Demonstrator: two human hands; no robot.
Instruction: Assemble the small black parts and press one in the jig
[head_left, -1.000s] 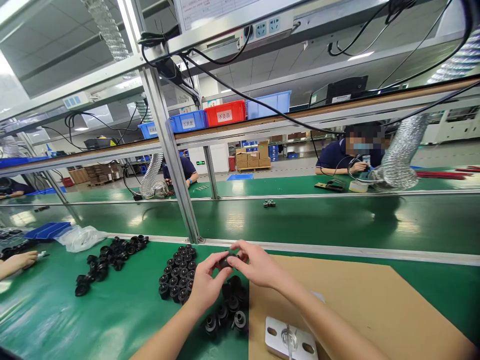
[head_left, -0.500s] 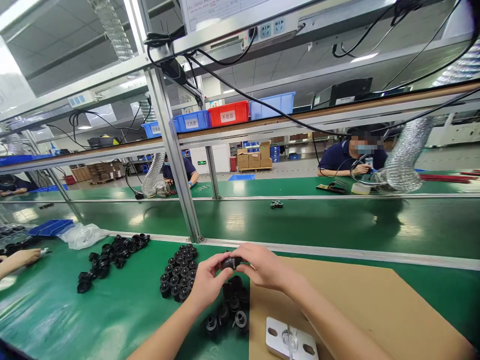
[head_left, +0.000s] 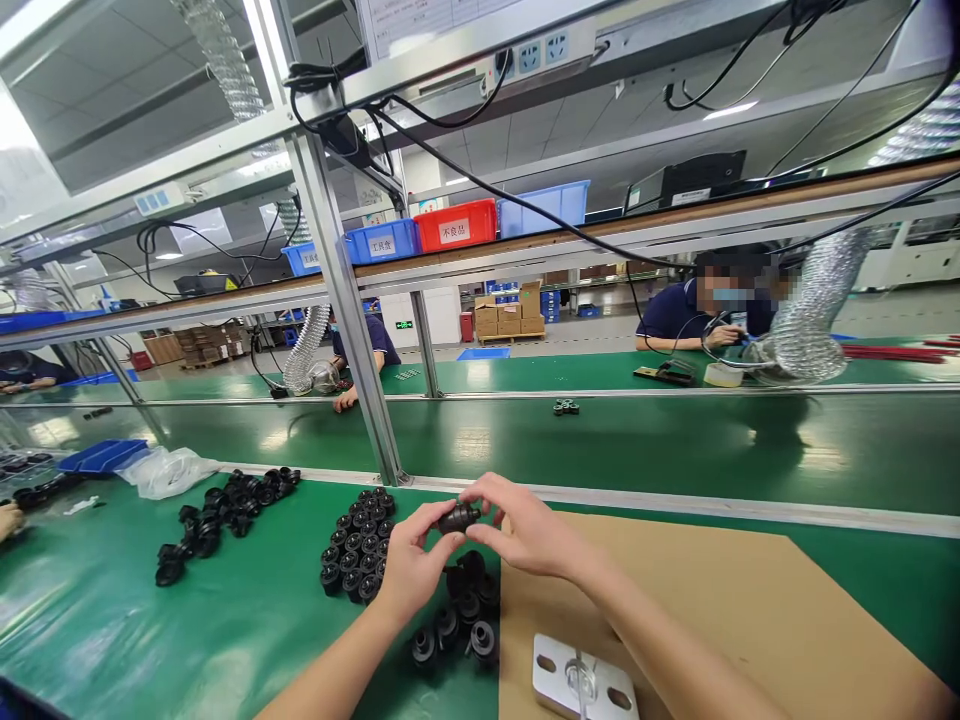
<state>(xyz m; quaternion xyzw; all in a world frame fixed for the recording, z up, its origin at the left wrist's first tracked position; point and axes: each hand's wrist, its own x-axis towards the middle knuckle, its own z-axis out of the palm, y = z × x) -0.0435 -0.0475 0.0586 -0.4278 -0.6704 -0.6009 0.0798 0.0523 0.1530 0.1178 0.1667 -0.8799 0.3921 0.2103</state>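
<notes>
My left hand (head_left: 421,560) is closed on a small black ribbed cylindrical part (head_left: 457,518), pinched between thumb and fingers. The part's narrow end points right. Around that end, my right hand (head_left: 521,530) has its thumb and fingers apart; whether a fingertip touches the tip I cannot tell. Just below my hands lies a loose group of black round parts (head_left: 469,608), some with stems upward. Left of my left hand, similar black parts (head_left: 358,545) stand in close rows.
A brown cardboard sheet (head_left: 690,590) covers the right bench, with a silver metal plate fixture (head_left: 581,680) on it. More black parts (head_left: 202,525), a plastic bag (head_left: 166,472) and a blue tray (head_left: 103,456) lie left. A metal post (head_left: 345,300) rises ahead. Co-workers sit across the green belt (head_left: 480,440).
My right hand's fingers have spread from the part, showing more of it. A small item on the belt has shifted right. The co-worker's hand at far left has drawn back, leaving a white item.
</notes>
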